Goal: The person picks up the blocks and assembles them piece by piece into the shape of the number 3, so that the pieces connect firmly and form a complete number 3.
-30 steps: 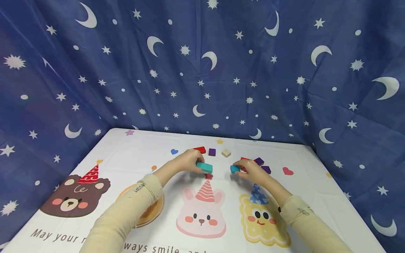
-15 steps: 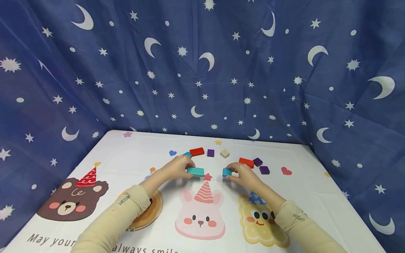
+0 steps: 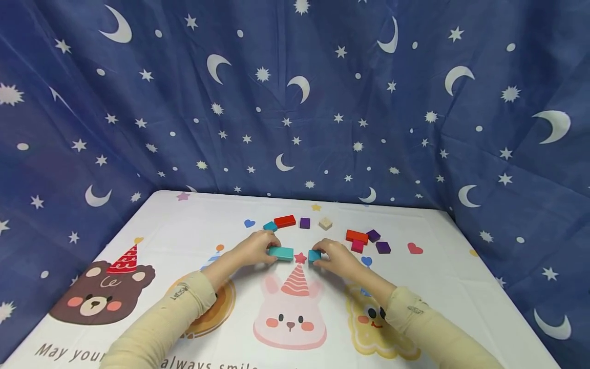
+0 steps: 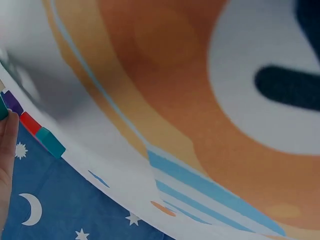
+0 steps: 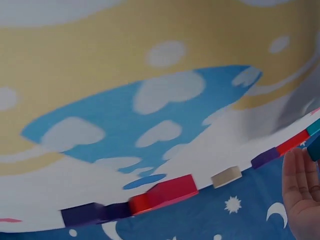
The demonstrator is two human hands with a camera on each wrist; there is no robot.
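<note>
In the head view my left hand (image 3: 258,247) pinches a long teal block (image 3: 281,253) by its left end. My right hand (image 3: 340,260) grips a smaller blue block (image 3: 314,255) between thumb and fingers. Both blocks are low over the white tablecloth, one on each side of a printed pink star, with a small gap between them. The left wrist view catches only part of the left hand (image 4: 6,155) at its left edge. At the right edge of the right wrist view, the fingers of the right hand (image 5: 303,195) meet a dark teal block (image 5: 315,149).
Behind the left hand lie a blue block (image 3: 270,226) and a red block (image 3: 285,221). A purple block (image 3: 304,223) and a cream block (image 3: 325,223) sit farther right. Beyond the right hand are a red block (image 3: 357,236), a pinkish-red one (image 3: 357,246) and two purple blocks (image 3: 383,247).
My right hand has carried the blue block left and slightly nearer. The left hand has brought the teal block a little left and nearer. The gap between the two blocks has narrowed.
</note>
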